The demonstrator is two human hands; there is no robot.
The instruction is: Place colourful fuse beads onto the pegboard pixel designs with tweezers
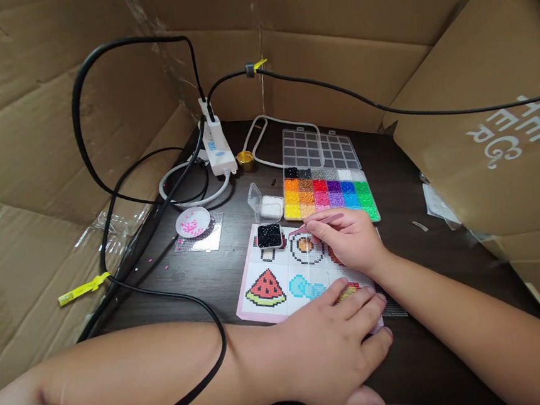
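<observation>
My right hand (353, 236) is closed in a pinch on pink tweezers (325, 219), whose tips point left above a pattern sheet (298, 260), close to the small box of black beads (269, 235). Fingers spread and flat, my left hand (336, 341) rests on the sheet's lower right part. Pixel pictures show on the sheet, among them a watermelon slice (266, 288) and a fried egg (306, 247). A clear pegboard (397, 308) sticks out at the right, partly hidden by my hands.
A sorted bead case (328, 191) lies behind, its lid open. Nearby are a small box of white beads (270, 207), a dish (193, 223) with pink beads, a golden cup (245, 160) and a power strip (217, 144). A black cable (193, 297) crosses my left forearm. Cardboard walls (330, 27) surround the table.
</observation>
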